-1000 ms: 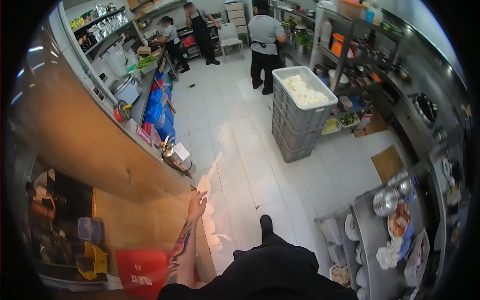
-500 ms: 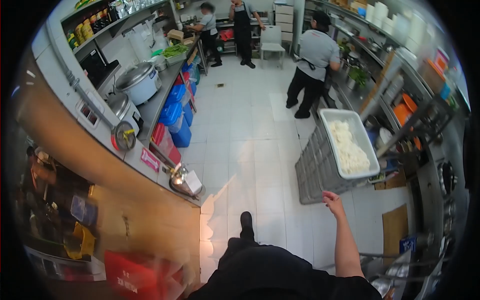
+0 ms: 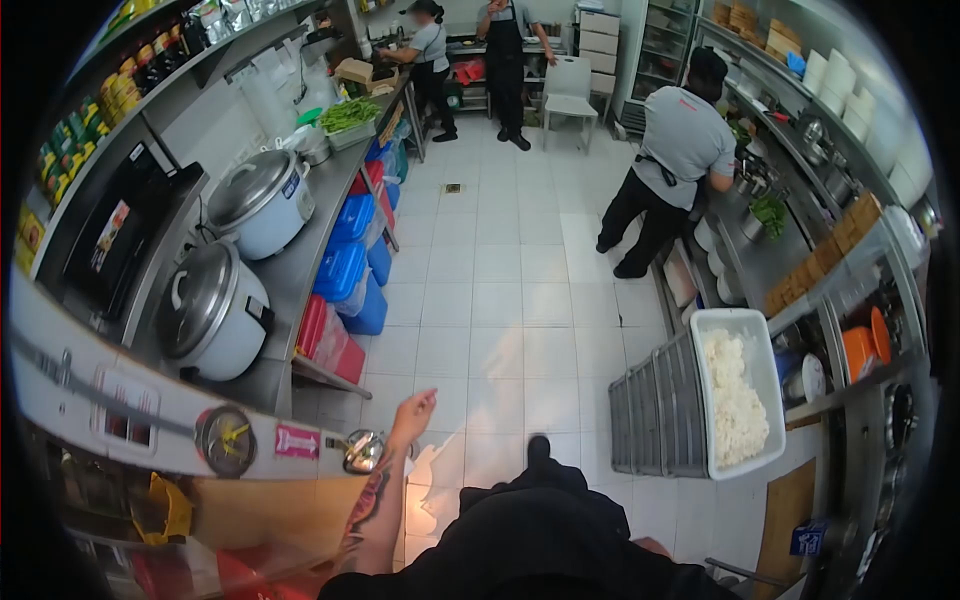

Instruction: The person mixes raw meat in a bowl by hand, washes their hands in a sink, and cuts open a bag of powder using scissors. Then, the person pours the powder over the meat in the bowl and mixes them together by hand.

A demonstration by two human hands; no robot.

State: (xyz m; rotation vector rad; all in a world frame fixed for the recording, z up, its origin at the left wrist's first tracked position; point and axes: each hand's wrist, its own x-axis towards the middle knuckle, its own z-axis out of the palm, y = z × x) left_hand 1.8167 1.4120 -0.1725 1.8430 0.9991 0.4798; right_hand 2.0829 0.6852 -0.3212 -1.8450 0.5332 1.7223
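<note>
My left hand (image 3: 412, 415) is swung forward over the tiled floor, its fingers loosely bent and nothing seen in them. Just left of it, a shiny metal vessel (image 3: 363, 452) sits at the end of the ledge; hand and vessel appear apart. A patch of skin from my right arm (image 3: 652, 546) shows beside my dark clothing, while the right hand itself is out of sight. To the right, a white tub (image 3: 704, 400) of pale, lumpy food (image 3: 738, 395) rests on a stack of grey crates (image 3: 650, 415).
Two rice cookers (image 3: 215, 310) stand on the left steel counter, with blue-lidded bins (image 3: 345, 270) below. A person in grey (image 3: 680, 140) works at the right counter. Two more people (image 3: 505, 70) are at the back near a white chair (image 3: 569, 90). White floor tiles (image 3: 490, 300) run between.
My view has moved forward and turned left. My left hand has come into view, and my right hand has dropped out of it. The tub now appears lower.
</note>
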